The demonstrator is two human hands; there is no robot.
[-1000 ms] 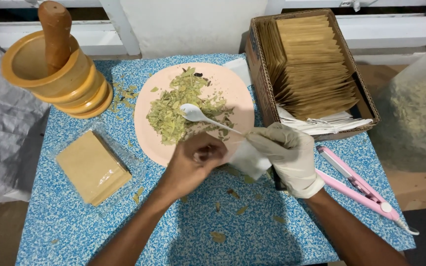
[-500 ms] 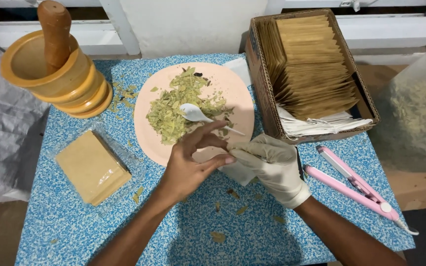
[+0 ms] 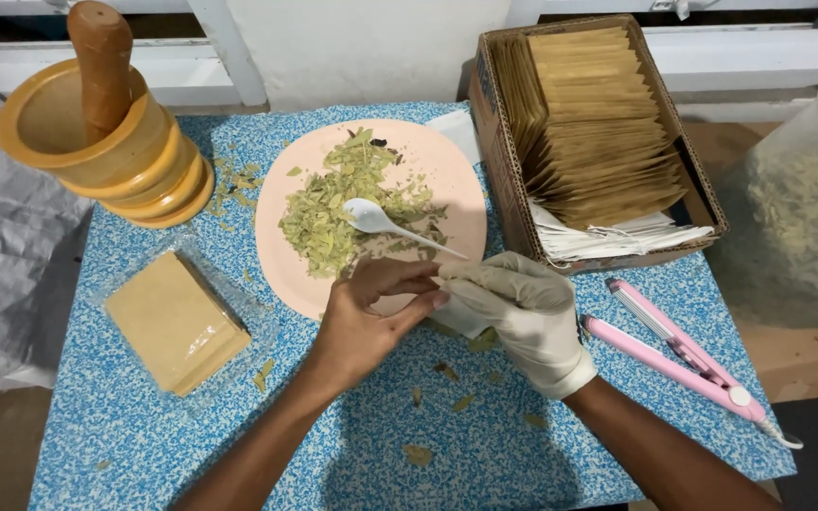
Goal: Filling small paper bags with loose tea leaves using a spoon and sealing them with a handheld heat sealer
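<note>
My bare left hand [image 3: 366, 317] and my gloved right hand [image 3: 523, 312] meet at the front edge of a pink plate [image 3: 456, 185]. Between them is a small white sachet [image 3: 458, 320]: the right hand grips it from the side, and the left fingertips pinch its top edge. The plate holds a heap of dried green leaves [image 3: 333, 203]. A white plastic spoon [image 3: 381, 220] lies on the heap, its handle pointing toward my hands, and neither hand touches it.
A wooden mortar with a pestle [image 3: 97, 142] stands at the back left. A clear-wrapped stack of brown packets [image 3: 174, 322] lies at the left. A cardboard box of brown packets [image 3: 589, 132] sits at the back right, with a pink sealing tong [image 3: 679, 355] in front of it and a clear bag of leaves [image 3: 807, 208] at the far right. Leaf bits litter the blue table [image 3: 352, 445].
My left hand opened its fingers half a second ago and now pinches the sachet's top again. The gloved right hand has kept hold of the sachet. The spoon stays on the plate.
</note>
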